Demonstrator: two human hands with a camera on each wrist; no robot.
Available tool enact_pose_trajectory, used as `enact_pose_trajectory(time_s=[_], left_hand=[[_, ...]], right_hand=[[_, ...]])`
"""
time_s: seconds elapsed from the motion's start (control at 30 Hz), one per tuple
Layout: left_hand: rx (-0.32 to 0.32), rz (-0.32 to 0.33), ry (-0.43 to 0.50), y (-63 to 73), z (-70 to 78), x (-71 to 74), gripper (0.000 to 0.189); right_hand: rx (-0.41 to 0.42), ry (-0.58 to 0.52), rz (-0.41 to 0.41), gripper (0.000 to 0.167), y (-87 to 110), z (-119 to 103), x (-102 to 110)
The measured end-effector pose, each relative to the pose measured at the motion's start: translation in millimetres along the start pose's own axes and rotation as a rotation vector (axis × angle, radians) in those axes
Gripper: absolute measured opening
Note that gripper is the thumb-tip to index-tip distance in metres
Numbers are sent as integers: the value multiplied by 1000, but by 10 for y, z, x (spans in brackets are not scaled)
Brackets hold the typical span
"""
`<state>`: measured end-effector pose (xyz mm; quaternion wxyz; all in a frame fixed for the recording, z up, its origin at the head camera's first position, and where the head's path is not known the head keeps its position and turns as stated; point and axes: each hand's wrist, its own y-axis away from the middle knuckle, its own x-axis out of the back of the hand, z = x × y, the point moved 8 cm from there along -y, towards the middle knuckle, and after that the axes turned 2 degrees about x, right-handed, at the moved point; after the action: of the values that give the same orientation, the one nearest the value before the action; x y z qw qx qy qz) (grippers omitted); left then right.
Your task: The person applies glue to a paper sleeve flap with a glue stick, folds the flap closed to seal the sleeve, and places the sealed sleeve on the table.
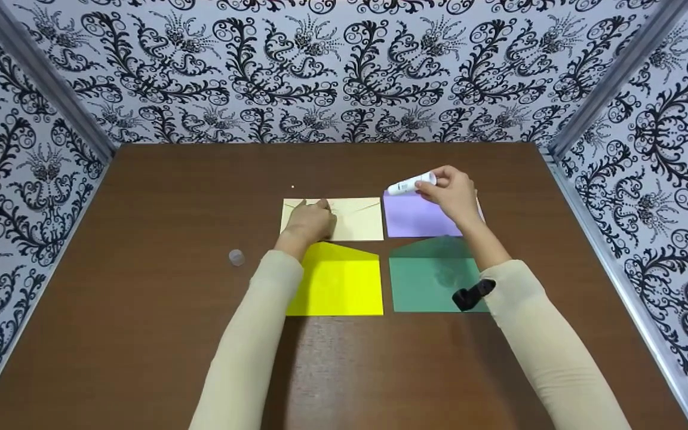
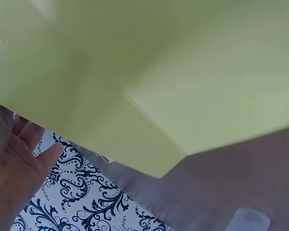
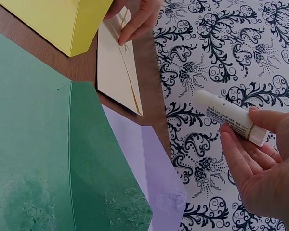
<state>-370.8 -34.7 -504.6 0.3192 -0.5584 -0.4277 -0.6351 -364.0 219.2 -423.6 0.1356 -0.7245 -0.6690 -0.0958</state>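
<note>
My right hand (image 1: 456, 192) grips a white glue stick (image 1: 409, 183) between thumb and fingers, holding it tilted above the top edge of the lilac envelope (image 1: 415, 218). The right wrist view shows printed text on the glue stick (image 3: 229, 115). On the cream envelope (image 1: 356, 222), whose flap is folded down, rests my left hand (image 1: 310, 222); its fingers (image 3: 135, 24) touch the flap near the seam. Nearer me lie a yellow envelope (image 1: 341, 286) and a green envelope (image 1: 421, 286), flaps unfolded. Glue smears show on the green flap (image 3: 127, 207) and lilac flap (image 3: 171, 202).
A small translucent cap (image 1: 236, 257) lies on the brown table (image 1: 159, 286), left of the envelopes. A tiny white speck (image 1: 292, 187) is behind the cream envelope. Patterned walls (image 1: 320, 65) border the table at the back and sides. A black device (image 1: 472, 295) sits at my right wrist.
</note>
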Motion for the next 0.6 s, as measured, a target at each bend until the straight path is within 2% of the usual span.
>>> enact_pose_trajectory(time_s=[0.17, 0.27, 0.47, 0.6], left_hand=[[-11, -61, -16, 26, -3, -19, 30], [-10, -90, 9, 44, -18, -23, 30], [-3, -74, 137, 77, -66, -2, 34], [-18, -59, 166, 85, -82, -4, 36]], right_hand=[[3, 2, 3, 35, -5, 20, 30], [-5, 11, 4, 36, -3, 33, 51], [-11, 13, 10, 36, 2, 59, 73], [-15, 7, 13, 36, 6, 78, 101]])
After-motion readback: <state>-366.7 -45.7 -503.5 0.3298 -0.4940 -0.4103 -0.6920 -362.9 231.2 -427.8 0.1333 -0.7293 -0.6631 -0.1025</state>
